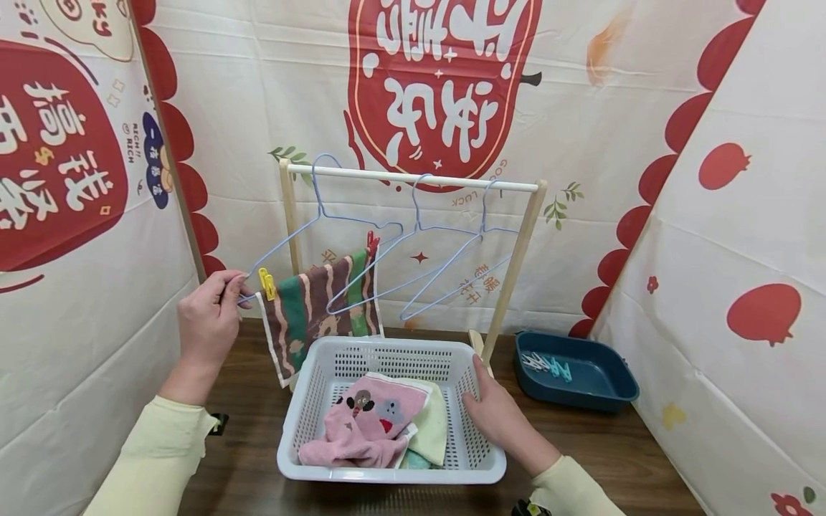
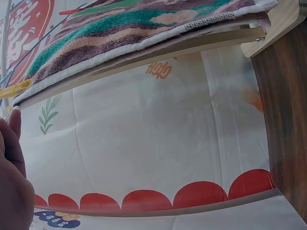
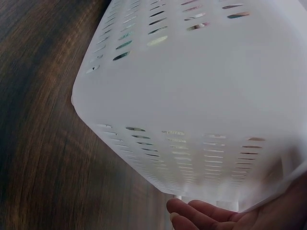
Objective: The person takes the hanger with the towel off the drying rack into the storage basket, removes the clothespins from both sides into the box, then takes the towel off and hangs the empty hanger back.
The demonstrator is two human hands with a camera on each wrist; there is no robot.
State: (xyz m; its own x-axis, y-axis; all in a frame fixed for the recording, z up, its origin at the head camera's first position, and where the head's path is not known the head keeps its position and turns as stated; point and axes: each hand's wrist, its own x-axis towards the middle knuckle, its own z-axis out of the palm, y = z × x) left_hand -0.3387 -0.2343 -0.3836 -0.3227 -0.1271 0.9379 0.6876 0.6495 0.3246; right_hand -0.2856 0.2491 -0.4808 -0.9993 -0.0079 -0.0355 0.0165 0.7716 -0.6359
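My left hand (image 1: 211,312) pinches the left corner of a blue wire hanger (image 1: 284,247), whose hook is over the rack's white bar (image 1: 452,182). From this hanger hangs a striped brown and green towel (image 1: 316,301), with a yellow clothespin (image 1: 267,284) at its left corner and a red clothespin (image 1: 372,244) at its right. My right hand (image 1: 506,416) grips the right rim of a white perforated basket (image 1: 393,474), thumb inside, fingers (image 3: 192,213) along the outer wall. Inside it lie a pink towel (image 1: 381,408) and a pale yellow cloth (image 1: 434,423).
Two more blue hangers (image 1: 418,208) hang further right on the wooden rack (image 1: 516,265). A dark blue tub (image 1: 581,394) with white and teal clothespins (image 1: 555,368) stands on the brown table (image 1: 568,459) at the right. Printed fabric walls (image 1: 258,93) enclose the back and sides.
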